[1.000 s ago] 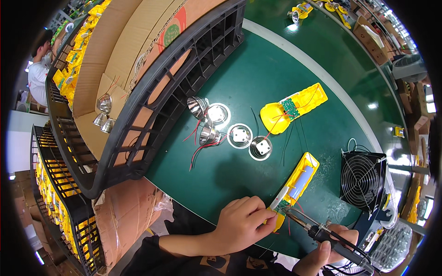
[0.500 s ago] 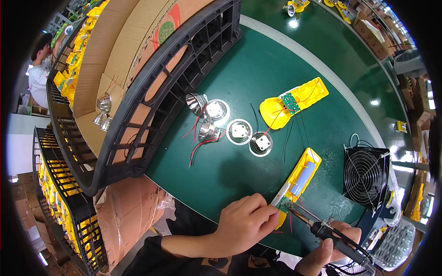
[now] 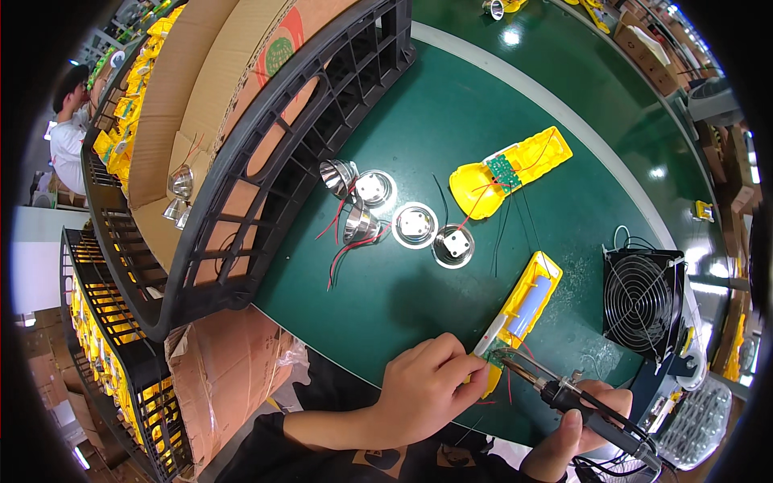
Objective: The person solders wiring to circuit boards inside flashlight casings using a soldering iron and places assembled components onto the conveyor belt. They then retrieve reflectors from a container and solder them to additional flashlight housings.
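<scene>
My left hand (image 3: pixel 431 393) is closed, thumb and forefinger pinching the near part of a yellow flashlight housing (image 3: pixel 554 269) at a small green circuit board. A blue cylindrical battery (image 3: pixel 530 307) lies inside this housing. In my right hand (image 3: pixel 592 425) is a soldering iron (image 3: pixel 592 414) with a black handle and a thin metal guide. Its tip meets the board area beside my left fingertips; exact contact is too small to tell. Farther off lies a second yellow housing (image 3: pixel 541 157) with a green circuit board (image 3: pixel 504 172) and loose wires.
Several shiny reflector cups (image 3: pixel 415 224) with red wires lie mid-table. A black crate (image 3: pixel 233 173) holding a cardboard box stands at left. To the right are a black fan (image 3: pixel 642 304) and a clear bubbled plastic piece (image 3: pixel 696 425). Another person (image 3: pixel 71 133) is at far left.
The view has shifted slightly. My left hand keeps its pinch on the housing, and the soldering iron stays at the board with hardly any movement.
</scene>
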`<state>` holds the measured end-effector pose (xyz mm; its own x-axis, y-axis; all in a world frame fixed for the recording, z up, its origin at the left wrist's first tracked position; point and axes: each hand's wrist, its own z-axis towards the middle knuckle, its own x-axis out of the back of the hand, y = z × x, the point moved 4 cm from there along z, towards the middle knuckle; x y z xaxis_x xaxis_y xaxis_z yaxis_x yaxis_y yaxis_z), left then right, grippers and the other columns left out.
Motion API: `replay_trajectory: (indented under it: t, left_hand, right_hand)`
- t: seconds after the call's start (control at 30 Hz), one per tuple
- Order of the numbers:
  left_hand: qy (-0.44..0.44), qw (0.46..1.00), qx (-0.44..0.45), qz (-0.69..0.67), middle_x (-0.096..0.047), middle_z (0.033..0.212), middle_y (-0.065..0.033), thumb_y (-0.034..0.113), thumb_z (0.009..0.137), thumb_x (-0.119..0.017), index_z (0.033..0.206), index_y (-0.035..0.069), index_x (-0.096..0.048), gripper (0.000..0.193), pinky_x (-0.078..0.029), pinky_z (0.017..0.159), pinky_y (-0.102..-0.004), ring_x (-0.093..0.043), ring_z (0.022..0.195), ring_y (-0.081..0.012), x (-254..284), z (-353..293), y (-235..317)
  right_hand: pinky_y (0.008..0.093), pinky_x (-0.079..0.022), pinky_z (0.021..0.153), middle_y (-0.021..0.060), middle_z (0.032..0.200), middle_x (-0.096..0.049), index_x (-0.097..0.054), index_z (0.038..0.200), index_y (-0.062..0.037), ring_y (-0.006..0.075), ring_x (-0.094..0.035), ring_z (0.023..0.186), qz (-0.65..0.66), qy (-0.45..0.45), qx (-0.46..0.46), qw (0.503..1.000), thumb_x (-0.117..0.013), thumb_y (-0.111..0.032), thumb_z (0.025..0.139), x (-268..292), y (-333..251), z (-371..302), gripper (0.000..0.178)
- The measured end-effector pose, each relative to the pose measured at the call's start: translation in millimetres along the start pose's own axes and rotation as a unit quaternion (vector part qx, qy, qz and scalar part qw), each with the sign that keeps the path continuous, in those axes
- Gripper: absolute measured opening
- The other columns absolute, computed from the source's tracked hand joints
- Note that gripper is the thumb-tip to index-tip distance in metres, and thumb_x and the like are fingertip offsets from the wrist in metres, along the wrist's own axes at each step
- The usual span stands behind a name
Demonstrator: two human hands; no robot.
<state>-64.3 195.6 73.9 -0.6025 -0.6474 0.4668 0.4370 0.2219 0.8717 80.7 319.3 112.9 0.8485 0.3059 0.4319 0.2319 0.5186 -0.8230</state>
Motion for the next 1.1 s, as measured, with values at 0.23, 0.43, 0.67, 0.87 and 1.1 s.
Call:
replay_trajectory:
  t: [0.23, 0.43, 0.67, 0.87, 1.1]
  left_hand:
    - [-0.001, 1.000, 0.006, -0.007, -0.045, 0.061, -0.0003, 0.003, 0.060, -0.069, 0.070, 0.007, -0.060, 0.014, -0.036, 0.039, -0.0231, -0.045, 0.045, -0.0109, -1.0, -0.6, -0.5]
    - [0.005, 1.000, 0.001, -0.007, -0.046, 0.061, -0.0005, 0.003, 0.060, -0.069, 0.071, 0.006, -0.060, 0.014, -0.036, 0.039, -0.0226, -0.044, 0.044, -0.0104, -1.7, -1.0, -0.2]
    - [0.004, 1.000, 0.011, -0.001, -0.045, 0.061, -0.0004, 0.003, 0.061, -0.069, 0.071, 0.006, -0.061, 0.013, -0.035, 0.039, -0.0218, -0.044, 0.044, -0.0097, -2.3, -0.8, 1.2]
    - [0.005, 1.000, 0.014, -0.002, -0.046, 0.061, -0.0005, 0.002, 0.061, -0.068, 0.071, 0.006, -0.061, 0.013, -0.036, 0.039, -0.0210, -0.045, 0.045, -0.0091, -2.4, -1.1, 1.5]
    - [0.002, 1.000, 0.027, -0.005, -0.046, 0.061, -0.0005, 0.002, 0.061, -0.069, 0.071, 0.005, -0.061, 0.013, -0.036, 0.039, -0.0204, -0.045, 0.044, -0.0085, -3.3, -0.9, 0.9]
  right_hand:
    - [0.0246, -0.037, 0.043, 0.0066, 0.054, -0.047, -0.038, 0.074, -0.0034, 0.0152, -0.045, 0.042, 0.004, -0.030, 0.006, 1.000, -0.067, -0.034, 0.065, 1.5, -1.1, 3.3, 0.043]
    - [0.0199, -0.031, 0.039, 0.0039, 0.051, -0.038, -0.036, 0.072, -0.0042, 0.0092, -0.038, 0.041, 0.040, 0.014, 0.048, 0.998, -0.063, -0.035, 0.067, 1.8, -5.0, 6.3, 0.042]
    - [0.0244, -0.037, 0.042, 0.0055, 0.051, -0.047, -0.039, 0.074, -0.0035, 0.0158, -0.046, 0.039, 0.039, -0.041, 0.018, 0.998, -0.066, -0.031, 0.067, -3.5, -1.7, 3.2, 0.039]
    - [0.0239, -0.036, 0.041, 0.0052, 0.050, -0.046, -0.039, 0.075, -0.0033, 0.0155, -0.045, 0.039, 0.042, -0.042, 0.022, 0.998, -0.065, -0.032, 0.068, -3.1, -1.2, 4.4, 0.039]
    - [0.0246, -0.036, 0.042, 0.0058, 0.051, -0.046, -0.039, 0.075, -0.0032, 0.0158, -0.045, 0.040, 0.035, -0.035, 0.011, 0.999, -0.065, -0.033, 0.067, -2.6, -0.7, 4.1, 0.040]
